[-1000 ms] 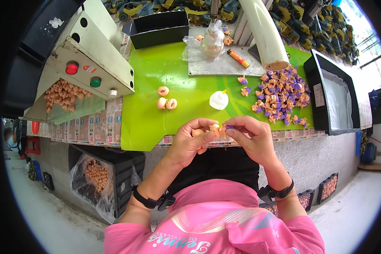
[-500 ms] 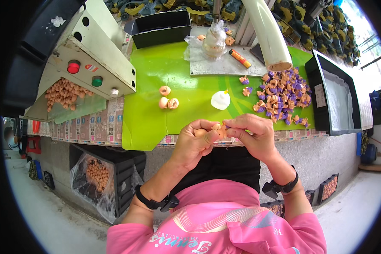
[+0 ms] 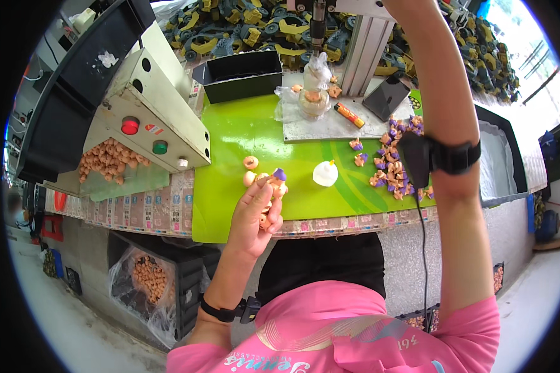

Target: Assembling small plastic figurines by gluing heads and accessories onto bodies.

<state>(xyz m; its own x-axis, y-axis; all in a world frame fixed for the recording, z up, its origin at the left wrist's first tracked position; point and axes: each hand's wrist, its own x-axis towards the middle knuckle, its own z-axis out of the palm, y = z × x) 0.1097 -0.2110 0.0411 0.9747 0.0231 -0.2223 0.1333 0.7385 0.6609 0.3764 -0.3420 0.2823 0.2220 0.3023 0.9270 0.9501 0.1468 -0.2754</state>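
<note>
My left hand (image 3: pixel 250 217) is closed around small flesh-coloured plastic doll parts (image 3: pixel 265 222), above the table's front edge. A part with a purple piece (image 3: pixel 279 174) sticks up from its fingertips. Just beyond it lie loose round flesh-coloured parts (image 3: pixel 250 162), partly hidden. My right hand (image 3: pixel 410 7) is raised to the top edge, by the head of a bench press (image 3: pixel 318 28); its fingers are cut off from view. Below the press spindle, a clear fixture wrapped in plastic (image 3: pixel 315 102) holds a flesh-coloured part. A white squeeze bottle (image 3: pixel 325 174) stands on the green mat (image 3: pixel 230 133).
At right, a pile of purple-and-flesh parts (image 3: pixel 392 168) lies partly behind my forearm, beside a black tray (image 3: pixel 507 155). An orange tube (image 3: pixel 350 115) and a phone (image 3: pixel 387 98) rest on the press base. A black box (image 3: pixel 242 84) and a machine with buttons (image 3: pixel 162 105) stand left.
My hands, together on the small parts before, have separated. My right hand has gone up to the press; my left has moved left, keeping parts. The view has shifted, and the phone shows fully.
</note>
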